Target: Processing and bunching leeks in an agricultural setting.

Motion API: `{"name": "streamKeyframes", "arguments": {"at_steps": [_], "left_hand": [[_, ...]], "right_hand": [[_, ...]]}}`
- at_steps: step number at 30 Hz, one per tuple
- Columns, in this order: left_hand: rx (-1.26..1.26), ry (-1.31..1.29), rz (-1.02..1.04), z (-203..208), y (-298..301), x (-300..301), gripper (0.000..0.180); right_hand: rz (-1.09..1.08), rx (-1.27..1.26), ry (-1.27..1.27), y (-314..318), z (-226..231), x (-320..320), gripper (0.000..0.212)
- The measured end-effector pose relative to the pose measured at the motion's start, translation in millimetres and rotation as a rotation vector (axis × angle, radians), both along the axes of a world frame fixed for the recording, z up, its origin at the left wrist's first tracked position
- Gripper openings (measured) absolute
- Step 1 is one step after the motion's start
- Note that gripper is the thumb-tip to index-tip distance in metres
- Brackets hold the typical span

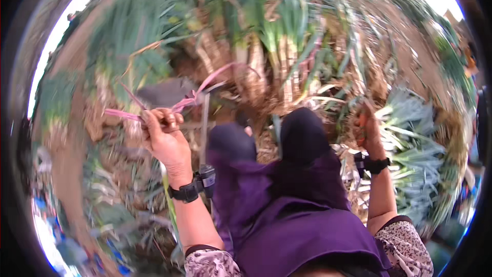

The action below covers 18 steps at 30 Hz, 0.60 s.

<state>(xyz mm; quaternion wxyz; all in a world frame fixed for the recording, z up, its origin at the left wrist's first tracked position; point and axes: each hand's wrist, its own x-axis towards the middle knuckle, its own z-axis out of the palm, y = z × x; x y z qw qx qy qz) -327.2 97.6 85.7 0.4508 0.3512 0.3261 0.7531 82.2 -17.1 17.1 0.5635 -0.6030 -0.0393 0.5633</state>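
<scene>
My left hand [166, 141] is closed with bent fingers around a pink strip of tie material [122, 114]. The strip's loose ends stick out to the left, and a longer part curls up to the right. My right hand [372, 136] hangs low beside my right knee, smeared by motion. A spot of orange-red shows at its fingers, but whether it holds anything is unclear. Closest to that hand on the right lies a heap of green onions [410, 123] with pale stalks. In front of my knees are upright bunches of green onions [287, 61] with white stalks and roots.
More green onions [123, 36] fill the far left. Loose leaves and trimmings [133, 190] cover the ground at left, beside a strip of bare brown soil [69, 169]. A dark flat object [166, 91] lies beyond my left hand. My lap is covered in purple cloth [297, 220].
</scene>
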Motion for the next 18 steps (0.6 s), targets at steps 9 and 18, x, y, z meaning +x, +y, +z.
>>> {"name": "streamKeyframes", "arguments": {"at_steps": [9, 18], "left_hand": [[-0.082, 0.396, 0.754, 22, -198, -140, 0.035], [-1.123, 1.063, 0.278, -175, -292, -147, 0.035]], "right_hand": [[0.335, 0.431, -0.161, 46, 44, -67, 0.035], [0.609, 0.515, -0.236, 72, 53, -144, 0.032]]}}
